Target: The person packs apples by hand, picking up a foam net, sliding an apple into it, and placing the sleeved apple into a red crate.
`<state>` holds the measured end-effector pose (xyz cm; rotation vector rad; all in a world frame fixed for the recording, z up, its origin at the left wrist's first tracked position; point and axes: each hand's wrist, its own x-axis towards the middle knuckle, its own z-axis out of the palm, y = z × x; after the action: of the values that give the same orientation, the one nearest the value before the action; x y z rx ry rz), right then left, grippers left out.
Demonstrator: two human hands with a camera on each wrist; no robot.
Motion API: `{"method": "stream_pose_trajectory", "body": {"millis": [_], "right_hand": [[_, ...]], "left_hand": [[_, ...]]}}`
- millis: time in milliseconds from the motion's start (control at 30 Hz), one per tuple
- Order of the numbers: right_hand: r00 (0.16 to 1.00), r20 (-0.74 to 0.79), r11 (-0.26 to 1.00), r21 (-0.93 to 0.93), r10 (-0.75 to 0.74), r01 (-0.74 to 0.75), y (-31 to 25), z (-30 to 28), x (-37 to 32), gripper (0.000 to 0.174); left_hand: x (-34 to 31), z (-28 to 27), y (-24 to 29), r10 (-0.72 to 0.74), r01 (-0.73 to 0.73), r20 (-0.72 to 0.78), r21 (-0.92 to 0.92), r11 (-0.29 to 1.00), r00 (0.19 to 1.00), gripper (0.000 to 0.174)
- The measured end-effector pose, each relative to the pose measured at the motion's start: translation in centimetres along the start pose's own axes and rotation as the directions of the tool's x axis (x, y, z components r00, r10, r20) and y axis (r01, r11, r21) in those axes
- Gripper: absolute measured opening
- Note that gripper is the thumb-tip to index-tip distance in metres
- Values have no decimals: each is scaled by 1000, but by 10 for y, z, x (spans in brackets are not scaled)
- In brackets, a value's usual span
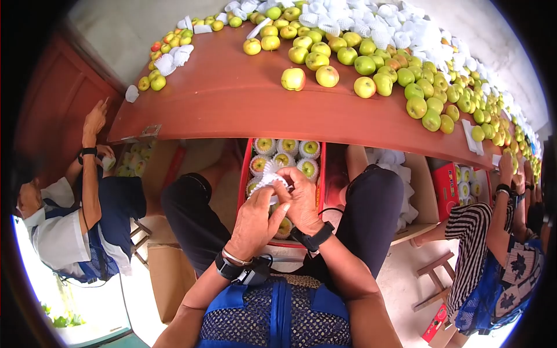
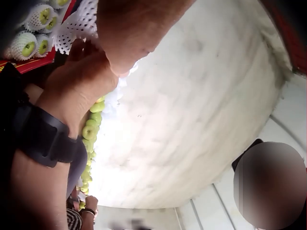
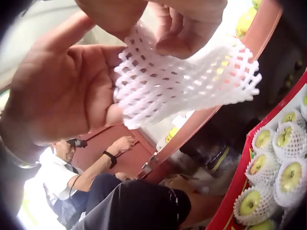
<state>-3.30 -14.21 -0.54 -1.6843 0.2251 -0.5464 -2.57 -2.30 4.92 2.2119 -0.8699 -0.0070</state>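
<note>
Both hands are together over the box of apples, working on a white foam fruit net (image 3: pixel 163 81). My right hand (image 1: pixel 301 200) pinches the net between thumb and bent fingers at its upper edge in the right wrist view. My left hand (image 1: pixel 255 223) holds the net's near end with its fingers, its thumb standing apart and its palm showing in the right wrist view. The net is stretched out and looks loose, with no apple showing inside. Below the hands, the red box (image 1: pixel 243 174) holds rows of green-yellow apples (image 1: pixel 284 145) in white foam nets.
A red-brown table (image 1: pixel 220 104) ahead carries many loose apples (image 1: pixel 365 65) and a heap of foam nets (image 1: pixel 377 26). A cardboard carton (image 1: pixel 426 191) with white nets stands right of my knee. People sit at left and right; a wooden stool (image 1: pixel 432 281) stands lower right.
</note>
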Motion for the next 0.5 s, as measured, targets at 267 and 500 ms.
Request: {"method": "stream_pose_trajectory", "body": {"millis": [267, 500], "right_hand": [[971, 111, 976, -20, -213, 217, -19, 20, -10, 20], [894, 329, 938, -56, -305, 341, -38, 37, -6, 18]], "left_hand": [[-13, 8, -41, -360, 366, 197, -789, 494, 912, 42], [-10, -13, -52, -470, 364, 294, -929, 63, 832, 41]]}}
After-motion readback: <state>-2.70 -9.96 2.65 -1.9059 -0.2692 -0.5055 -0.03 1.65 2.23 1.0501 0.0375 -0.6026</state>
